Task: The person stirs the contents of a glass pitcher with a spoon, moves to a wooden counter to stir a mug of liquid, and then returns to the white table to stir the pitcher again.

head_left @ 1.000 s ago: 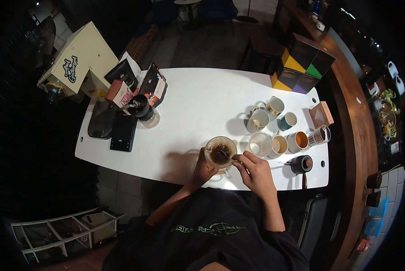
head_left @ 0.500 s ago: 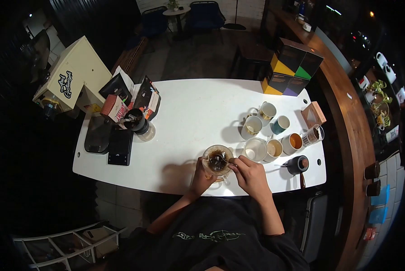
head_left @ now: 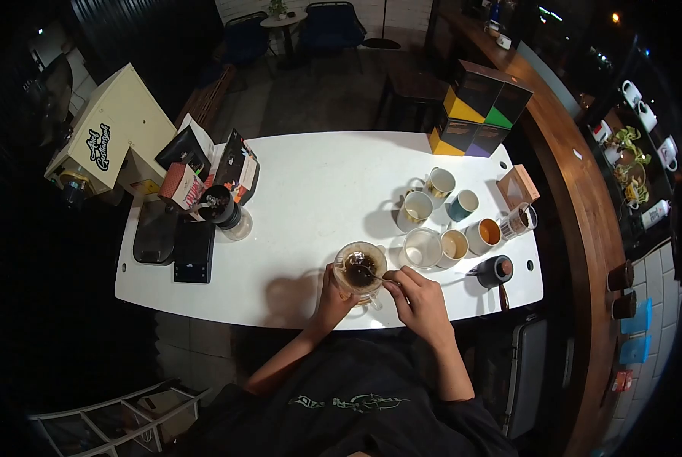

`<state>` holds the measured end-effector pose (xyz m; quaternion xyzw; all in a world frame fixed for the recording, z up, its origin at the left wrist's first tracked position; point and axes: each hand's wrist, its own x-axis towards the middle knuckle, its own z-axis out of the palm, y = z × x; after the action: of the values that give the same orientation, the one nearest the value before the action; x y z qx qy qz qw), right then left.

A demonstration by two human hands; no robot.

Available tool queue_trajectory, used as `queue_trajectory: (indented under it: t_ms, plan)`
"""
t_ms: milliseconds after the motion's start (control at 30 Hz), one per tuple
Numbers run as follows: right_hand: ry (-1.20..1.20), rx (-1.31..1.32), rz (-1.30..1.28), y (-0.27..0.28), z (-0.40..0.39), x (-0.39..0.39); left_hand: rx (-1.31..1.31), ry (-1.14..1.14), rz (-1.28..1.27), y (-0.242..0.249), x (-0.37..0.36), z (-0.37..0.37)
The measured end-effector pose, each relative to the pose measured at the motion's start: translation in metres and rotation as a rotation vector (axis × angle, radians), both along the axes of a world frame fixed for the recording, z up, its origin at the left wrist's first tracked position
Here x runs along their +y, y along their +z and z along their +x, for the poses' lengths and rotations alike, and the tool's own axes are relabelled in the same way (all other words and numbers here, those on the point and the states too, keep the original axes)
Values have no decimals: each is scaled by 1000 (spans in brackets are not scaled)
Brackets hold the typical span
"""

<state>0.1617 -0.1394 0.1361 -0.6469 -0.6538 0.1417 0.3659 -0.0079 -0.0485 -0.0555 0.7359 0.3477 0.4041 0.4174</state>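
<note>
Near the front edge of the white table, a coffee dripper (head_left: 342, 280) lined with a paper filter (head_left: 376, 255) stands on a glass server (head_left: 368, 302). Dark wet coffee (head_left: 356, 272) fills the lower part of the filter. My left hand (head_left: 333, 302) is closed around the dripper's left side; some fingers are hidden behind it. With thumb and fingers, my right hand (head_left: 423, 302) pinches the handle of a metal spoon (head_left: 377, 278), which dips into the coffee. A clear glass vessel (head_left: 422, 248) is just beyond my right hand.
Several cups, including an orange-lined cup (head_left: 486, 234), stand right. A dark, wooden-handled pot (head_left: 495, 271) sits near the right edge. At left are a cream grinder (head_left: 113, 133), a black scale (head_left: 194, 255) and a black-topped hand grinder (head_left: 227, 213). Dark boxes (head_left: 482, 107) stand at the back.
The spoon has shifted within the coffee, whose surface looks less glossy and broken. My right hand has moved slightly with it, while the left keeps its hold. The whole view has shifted a little.
</note>
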Motion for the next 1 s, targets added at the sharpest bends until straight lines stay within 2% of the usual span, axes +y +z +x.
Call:
queue_trajectory:
  t_ms: [200,300,467,1000]
  plan:
    - [12,22,8,-1,0,-6,-22,-3,88,-1,2,0]
    - [45,-5,11,-3,0,-8,-76,-2,-32,1,0,1]
    - [58,-19,9,-2,-1,-8,-108,-26,66,-3,4,2]
    - [12,-168,74,-14,2,5,-45,29,62,-10,4,4]
